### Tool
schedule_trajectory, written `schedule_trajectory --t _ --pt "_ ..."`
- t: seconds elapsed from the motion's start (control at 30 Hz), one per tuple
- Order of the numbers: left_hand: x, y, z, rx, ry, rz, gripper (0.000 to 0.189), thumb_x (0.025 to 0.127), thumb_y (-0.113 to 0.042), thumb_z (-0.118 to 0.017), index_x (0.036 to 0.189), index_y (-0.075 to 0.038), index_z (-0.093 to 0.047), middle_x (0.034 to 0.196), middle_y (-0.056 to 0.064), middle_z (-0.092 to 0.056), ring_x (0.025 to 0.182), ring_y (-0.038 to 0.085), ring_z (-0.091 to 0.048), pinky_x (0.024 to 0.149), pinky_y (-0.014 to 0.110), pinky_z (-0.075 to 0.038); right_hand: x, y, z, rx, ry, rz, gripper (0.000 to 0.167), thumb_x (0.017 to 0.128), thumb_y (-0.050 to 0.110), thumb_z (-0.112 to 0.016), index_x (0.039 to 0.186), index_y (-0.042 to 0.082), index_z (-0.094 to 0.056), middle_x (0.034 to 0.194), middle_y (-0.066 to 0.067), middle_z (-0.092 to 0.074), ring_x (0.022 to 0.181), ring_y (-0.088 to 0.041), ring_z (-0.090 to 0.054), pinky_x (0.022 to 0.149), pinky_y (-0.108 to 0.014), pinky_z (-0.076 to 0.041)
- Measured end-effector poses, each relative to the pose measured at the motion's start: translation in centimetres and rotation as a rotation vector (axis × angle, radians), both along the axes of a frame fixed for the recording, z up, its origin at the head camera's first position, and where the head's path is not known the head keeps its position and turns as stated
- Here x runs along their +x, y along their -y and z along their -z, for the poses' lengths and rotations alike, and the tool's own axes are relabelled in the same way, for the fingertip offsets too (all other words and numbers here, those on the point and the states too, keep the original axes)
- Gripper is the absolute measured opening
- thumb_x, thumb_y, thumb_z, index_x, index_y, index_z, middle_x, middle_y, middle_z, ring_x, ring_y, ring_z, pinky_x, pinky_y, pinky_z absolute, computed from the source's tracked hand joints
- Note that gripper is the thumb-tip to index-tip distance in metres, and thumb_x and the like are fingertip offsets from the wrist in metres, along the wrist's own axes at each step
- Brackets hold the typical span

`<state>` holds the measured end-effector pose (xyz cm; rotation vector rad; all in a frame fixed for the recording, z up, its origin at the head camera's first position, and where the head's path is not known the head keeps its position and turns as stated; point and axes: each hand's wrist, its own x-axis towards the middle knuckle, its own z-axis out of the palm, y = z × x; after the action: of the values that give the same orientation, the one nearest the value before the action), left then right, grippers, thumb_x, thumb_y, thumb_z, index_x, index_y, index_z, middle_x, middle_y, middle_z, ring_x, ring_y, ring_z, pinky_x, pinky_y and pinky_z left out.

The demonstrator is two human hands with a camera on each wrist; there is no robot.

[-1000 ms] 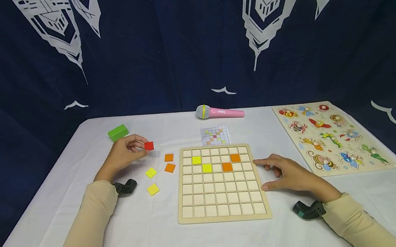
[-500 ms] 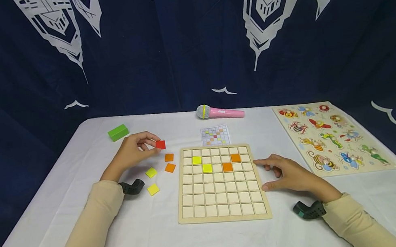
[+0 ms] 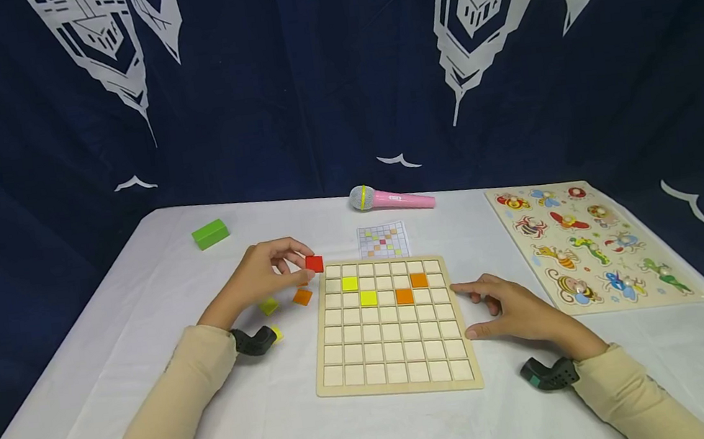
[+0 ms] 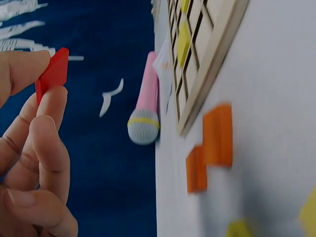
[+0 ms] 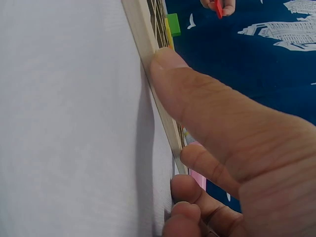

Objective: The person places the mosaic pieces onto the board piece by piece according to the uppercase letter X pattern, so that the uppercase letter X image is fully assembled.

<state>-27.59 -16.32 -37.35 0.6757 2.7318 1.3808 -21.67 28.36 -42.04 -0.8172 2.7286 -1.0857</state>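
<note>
Between thumb and fingertips, my left hand (image 3: pixel 260 272) pinches a red square tile (image 3: pixel 314 264), raised near the top left corner of a wooden grid board (image 3: pixel 393 352). Two yellow tiles (image 3: pixel 368 298) and two orange tiles (image 3: pixel 404 297) sit in the board's upper cells. Loose orange tiles (image 4: pixel 217 134) lie left of the board, one mostly hidden behind my left hand. Loose yellow tiles (image 3: pixel 269 306) lie there too, partly covered by the hand and wrist camera. My right hand (image 3: pixel 512 310) touches the board's right edge with thumb and index fingertip.
Behind the board lies a small card with a coloured grid pattern (image 3: pixel 383 241), and beyond it a pink toy microphone (image 3: pixel 392 199). A green block (image 3: pixel 210 234) stands at the back left. An insect puzzle board (image 3: pixel 589 243) lies on the right. A dark blue curtain (image 3: pixel 300 109) hangs behind the table.
My left hand has carried the red tile rightward, from near the green block to the board's top left corner. The right hand has stayed at the board's edge.
</note>
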Motion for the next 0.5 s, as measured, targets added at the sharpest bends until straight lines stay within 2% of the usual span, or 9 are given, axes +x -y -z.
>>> schedule_trajectory --t 0.13,0.33,0.5 --pt "0.4 -1.1 0.1 -0.007 0.018 0.033 0.030 0.088 -0.015 -0.090 0.116 -0.010 -0.078 0.097 -0.001 -0.078 0.077 0.021 -0.061 0.071 0.029 -0.048 0.0 0.0 0.0 0.001 -0.002 0.000 0.073 0.083 0.019 -0.096 0.145 -0.004 -0.064 0.103 0.000 -0.052 0.079 -0.009 -0.044 0.069 -0.027 -0.040" --pt "1.0 -2.7 0.6 0.015 0.042 0.113 0.029 0.089 -0.014 -0.089 0.115 -0.009 -0.079 0.093 -0.002 -0.078 0.068 0.019 -0.056 0.061 0.026 -0.043 0.0 0.0 0.0 0.005 0.002 0.002 0.073 0.083 0.020 -0.096 0.145 -0.004 -0.064 0.103 0.000 -0.052 0.079 -0.009 -0.044 0.069 -0.027 -0.040" --pt "1.6 -3.9 0.9 -0.007 0.052 0.145 0.028 0.089 -0.016 -0.088 0.115 -0.010 -0.078 0.092 -0.004 -0.078 0.068 0.016 -0.057 0.064 0.026 -0.044 0.0 0.0 0.0 0.004 0.003 0.002 0.073 0.084 0.020 -0.095 0.145 -0.004 -0.064 0.103 -0.001 -0.052 0.079 -0.009 -0.044 0.069 -0.027 -0.040"
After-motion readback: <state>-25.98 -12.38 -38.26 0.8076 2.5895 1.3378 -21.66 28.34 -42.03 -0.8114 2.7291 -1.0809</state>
